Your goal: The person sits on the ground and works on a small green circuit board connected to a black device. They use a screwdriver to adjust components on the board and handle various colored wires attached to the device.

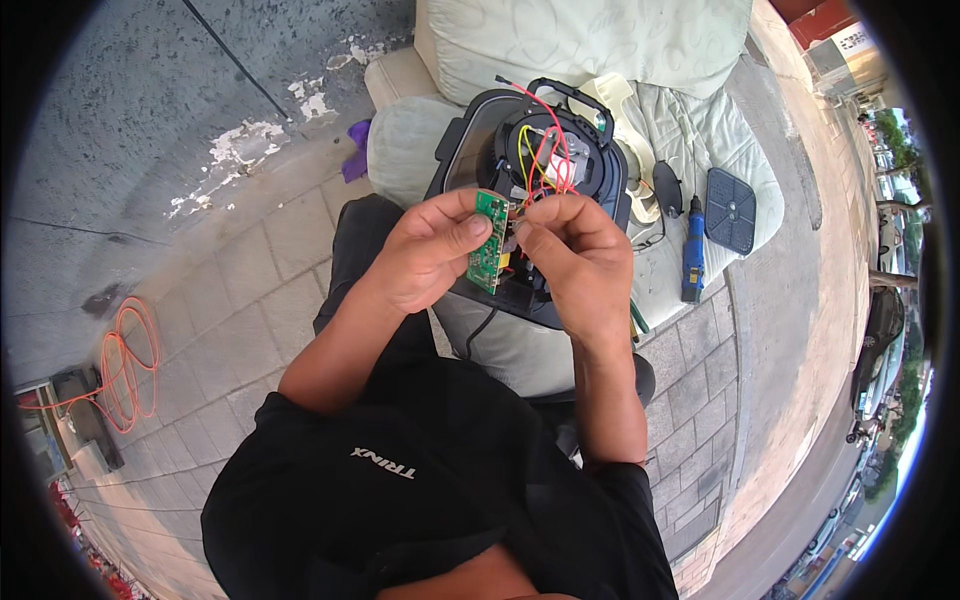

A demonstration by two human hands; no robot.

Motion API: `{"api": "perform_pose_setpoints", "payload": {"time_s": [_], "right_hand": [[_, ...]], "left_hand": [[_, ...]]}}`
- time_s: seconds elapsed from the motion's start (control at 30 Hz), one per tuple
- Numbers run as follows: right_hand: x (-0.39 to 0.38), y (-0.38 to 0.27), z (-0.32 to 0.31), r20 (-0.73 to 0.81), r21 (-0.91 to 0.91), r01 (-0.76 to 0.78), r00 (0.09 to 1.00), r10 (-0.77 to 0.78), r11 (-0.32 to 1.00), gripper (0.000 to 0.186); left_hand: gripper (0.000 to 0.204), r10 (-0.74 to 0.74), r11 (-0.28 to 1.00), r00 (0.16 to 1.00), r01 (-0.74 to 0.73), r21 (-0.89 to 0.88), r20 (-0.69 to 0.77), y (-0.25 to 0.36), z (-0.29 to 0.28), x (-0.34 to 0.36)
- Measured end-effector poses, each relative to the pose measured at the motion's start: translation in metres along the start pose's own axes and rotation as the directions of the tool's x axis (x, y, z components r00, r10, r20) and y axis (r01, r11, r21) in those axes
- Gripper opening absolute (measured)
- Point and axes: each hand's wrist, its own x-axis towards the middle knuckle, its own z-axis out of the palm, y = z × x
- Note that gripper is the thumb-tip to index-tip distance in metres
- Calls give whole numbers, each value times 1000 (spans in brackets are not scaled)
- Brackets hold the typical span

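My left hand (432, 248) grips a green circuit board (487, 262) by its upper part, thumb on its face, and tilts it upright. Close beside it, my right hand (578, 262) pinches thumb and forefinger together at the board's edge, near some thin wires; what exactly sits in the pinch is too small to tell. Both hands are over an opened black appliance housing (470, 140) with a round motor-like unit (590, 150) inside. Red wires (555, 150) and a yellow wire (524, 150) loop up out of it.
The appliance rests on a pale cushioned seat (730, 130). To its right lie a blue electric screwdriver (693, 255), a dark square plate (730, 212), a small black oval part (667, 188) and a cream plastic frame (628, 110). An orange cable (130, 365) coils on the paving at left.
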Motion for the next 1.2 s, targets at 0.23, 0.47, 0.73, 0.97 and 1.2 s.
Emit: {"api": "perform_pose_setpoints", "payload": {"time_s": [0.23,0.47,0.73,0.97,1.2], "right_hand": [[-2,-3,3,-2,-28,-60,998,60,998,13],[-5,-6,2,-1,-79,-84,996,84,993,13],[-10,-2,5,-8,-168,-3,1000,2,986,10],[-5,7,-2,19,18,-4,1000,4,1000,12],[-11,12,-5,-84,-144,47,995,-60,988,12]], "left_hand": [[28,-28,999,999,27,43,19,3,-4,-3],[29,-72,984,994,58,171,81,9,-8,-2],[28,-54,979,997,43,200,54,13,-6,-1],[29,-64,992,994,53,118,91,13,-7,1],[26,-22,993,994,10,115,103,10,-9,3]]}}
